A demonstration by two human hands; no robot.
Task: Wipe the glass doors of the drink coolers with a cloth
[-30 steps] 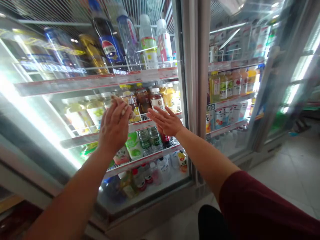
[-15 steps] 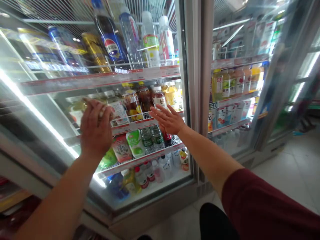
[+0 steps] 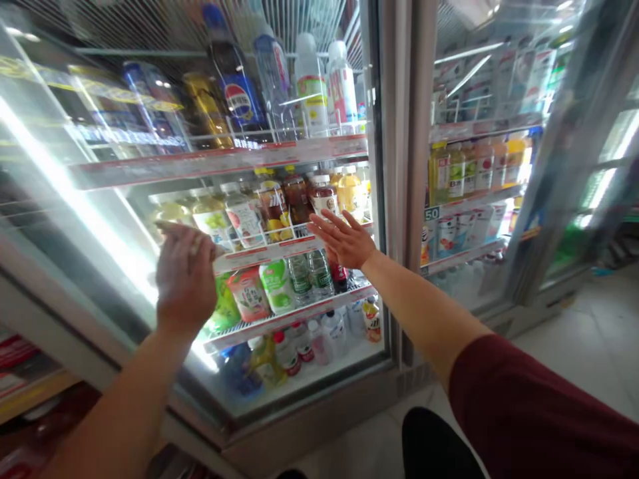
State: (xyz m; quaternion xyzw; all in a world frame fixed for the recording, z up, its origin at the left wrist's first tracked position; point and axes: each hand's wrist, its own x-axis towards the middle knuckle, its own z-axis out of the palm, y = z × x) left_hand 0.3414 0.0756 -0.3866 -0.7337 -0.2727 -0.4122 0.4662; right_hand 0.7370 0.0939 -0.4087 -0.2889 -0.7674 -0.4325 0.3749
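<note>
My left hand (image 3: 187, 283) is raised in front of the lit drinks fridge, at its left side, with the fingers curled over. A small pale edge shows at its fingertips; blur hides what it is. My right hand (image 3: 344, 243) is stretched out flat with its fingers spread, in front of the middle shelf. Nothing shows in it. Behind its fingertips stand a dark tea bottle (image 3: 323, 194) and a yellow drink bottle (image 3: 351, 189). Whether the hand touches the glass, I cannot tell. Between the hands is a bottle with a white label (image 3: 243, 216).
A Pepsi bottle (image 3: 237, 96) stands on the top shelf. Green and pink pouches, among them a pink pouch (image 3: 249, 296), fill the lower shelf. A metal door frame (image 3: 412, 179) divides this fridge from another at right. Tiled floor (image 3: 574, 346) lies below right.
The view has shifted slightly, so the fridge sits further right and a little lower. My left hand has moved slightly down and left relative to the shelves, uncovering more bottles. My right hand stays spread.
</note>
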